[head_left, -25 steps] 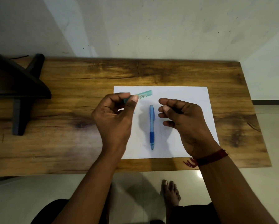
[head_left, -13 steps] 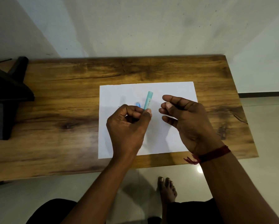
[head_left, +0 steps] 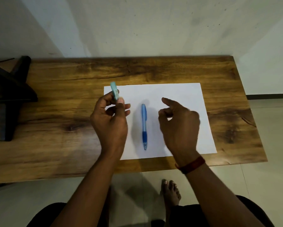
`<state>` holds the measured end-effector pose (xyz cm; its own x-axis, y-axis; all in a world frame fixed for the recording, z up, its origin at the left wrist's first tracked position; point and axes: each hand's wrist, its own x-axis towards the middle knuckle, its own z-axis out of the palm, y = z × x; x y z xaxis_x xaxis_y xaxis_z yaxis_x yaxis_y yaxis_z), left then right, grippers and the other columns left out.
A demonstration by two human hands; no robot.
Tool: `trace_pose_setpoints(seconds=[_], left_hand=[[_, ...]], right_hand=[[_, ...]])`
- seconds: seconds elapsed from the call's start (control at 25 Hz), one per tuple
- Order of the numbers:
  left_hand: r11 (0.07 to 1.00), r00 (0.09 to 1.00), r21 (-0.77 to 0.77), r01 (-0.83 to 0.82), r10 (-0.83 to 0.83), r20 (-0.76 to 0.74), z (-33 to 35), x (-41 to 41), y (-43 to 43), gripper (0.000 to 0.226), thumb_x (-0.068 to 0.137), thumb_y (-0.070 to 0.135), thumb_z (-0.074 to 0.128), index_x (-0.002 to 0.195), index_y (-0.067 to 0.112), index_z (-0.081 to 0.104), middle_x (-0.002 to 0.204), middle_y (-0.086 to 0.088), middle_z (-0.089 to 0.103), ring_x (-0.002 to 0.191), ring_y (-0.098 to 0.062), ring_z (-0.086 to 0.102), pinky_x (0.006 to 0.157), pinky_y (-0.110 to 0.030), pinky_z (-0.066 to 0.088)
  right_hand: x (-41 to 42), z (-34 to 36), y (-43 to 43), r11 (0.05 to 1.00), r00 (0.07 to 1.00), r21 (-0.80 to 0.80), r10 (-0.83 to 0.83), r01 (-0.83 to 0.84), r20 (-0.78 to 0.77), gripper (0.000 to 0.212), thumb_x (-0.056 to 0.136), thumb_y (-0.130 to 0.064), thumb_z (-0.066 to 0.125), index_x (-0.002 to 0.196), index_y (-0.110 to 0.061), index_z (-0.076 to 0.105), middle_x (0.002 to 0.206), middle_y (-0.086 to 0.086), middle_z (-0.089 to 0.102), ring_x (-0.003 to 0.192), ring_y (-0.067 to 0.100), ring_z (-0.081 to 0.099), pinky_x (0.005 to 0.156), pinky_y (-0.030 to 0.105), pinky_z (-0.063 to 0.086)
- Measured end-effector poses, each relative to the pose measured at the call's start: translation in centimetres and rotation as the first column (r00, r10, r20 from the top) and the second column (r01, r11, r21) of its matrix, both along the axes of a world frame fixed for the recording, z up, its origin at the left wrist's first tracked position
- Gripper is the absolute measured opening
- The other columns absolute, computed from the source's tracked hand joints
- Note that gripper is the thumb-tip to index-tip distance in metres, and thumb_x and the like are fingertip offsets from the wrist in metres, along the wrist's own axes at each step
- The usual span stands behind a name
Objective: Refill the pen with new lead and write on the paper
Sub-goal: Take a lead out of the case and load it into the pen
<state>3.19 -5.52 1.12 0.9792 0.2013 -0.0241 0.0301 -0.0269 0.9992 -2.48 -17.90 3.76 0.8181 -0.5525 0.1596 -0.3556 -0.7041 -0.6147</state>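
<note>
Your left hand (head_left: 110,122) pinches the light, slick lead case (head_left: 114,92) between thumb and fingers; your right hand (head_left: 178,123) hovers loosely curled, holding nothing. The pen (head_left: 144,126) lies on the paper (head_left: 178,92); grasp its rubber grip, since leads snap easily.

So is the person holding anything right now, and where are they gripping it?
The left hand pinches a small teal lead case by its lower end. The right hand holds nothing; the blue pen lies on the paper.
</note>
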Motion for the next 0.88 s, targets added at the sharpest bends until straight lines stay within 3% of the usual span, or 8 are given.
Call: trace_pose_setpoints(seconds=[0.16,0.32,0.44,0.64,0.8,0.88], left_hand=[[0.997,0.996,-0.006,-0.082,0.082,0.023,-0.3,1.3,1.8,0.023,0.091,0.018,0.064,0.113,0.012,0.064,0.099,0.01,0.07,0.08,-0.013,0.074,0.064,-0.021,0.057],[0.994,0.993,-0.013,-0.111,0.111,0.04,-0.2,1.7,2.6,0.018,0.09,0.017,0.065,0.108,0.017,0.066,0.092,0.016,0.071,0.077,-0.012,0.074,0.062,-0.021,0.057],[0.994,0.993,-0.002,-0.107,0.107,0.05,0.0,1.8,2.8,0.016,0.089,0.017,0.067,0.104,0.022,0.067,0.09,0.017,0.072,0.075,-0.012,0.074,0.061,-0.02,0.057],[0.997,0.998,0.06,-0.047,0.044,0.053,0.7,1.7,3.1,0.023,0.088,0.016,0.067,0.095,0.037,0.063,0.084,0.028,0.07,0.075,-0.011,0.073,0.062,-0.022,0.057],[0.993,0.998,0.114,0.028,-0.034,0.053,0.7,1.7,3.0,0.022,0.088,0.016,0.067,0.095,0.036,0.064,0.087,0.021,0.07,0.077,-0.014,0.073,0.064,-0.027,0.06],[0.99,0.997,0.132,0.056,-0.062,0.044,0.7,1.5,2.7,0.018,0.088,0.016,0.067,0.099,0.03,0.065,0.093,0.014,0.07,0.079,-0.017,0.072,0.065,-0.028,0.06]], right_hand=[[0.0,-0.7,2.5,0.989,0.995,-0.126,0.072,-0.081,-0.073,0.05,0.079,-0.014,0.075,0.125,-0.005,0.06,0.084,0.015,0.075,0.068,0.03,0.07,0.073,0.042,0.056],[0.0,-0.9,3.0,0.974,0.993,-0.205,0.08,-0.096,-0.082,0.063,0.068,-0.008,0.083,0.125,0.003,0.057,0.068,0.018,0.07,0.053,0.032,0.065,0.059,0.046,0.057],[0.0,-1.1,3.2,0.974,0.994,-0.202,0.089,-0.101,-0.069,0.065,0.069,-0.009,0.083,0.127,0.004,0.055,0.068,0.018,0.069,0.051,0.032,0.064,0.057,0.046,0.057],[-0.1,-0.9,1.5,0.994,1.0,-0.113,-0.007,0.004,-0.025,0.047,0.084,-0.016,0.073,0.127,-0.007,0.058,0.087,0.014,0.075,0.073,0.028,0.071,0.078,0.03,0.048],[0.0,-0.4,-2.8,0.994,0.998,-0.095,-0.057,0.058,0.012,0.021,0.087,-0.015,0.069,0.107,-0.01,0.071,0.086,0.007,0.076,0.075,0.019,0.071,0.075,0.024,0.052],[-0.1,-0.4,-4.4,0.997,0.997,0.029,-0.076,0.077,-0.021,0.017,0.085,-0.017,0.07,0.101,-0.013,0.074,0.089,0.004,0.076,0.071,0.004,0.068,0.071,0.007,0.044]])
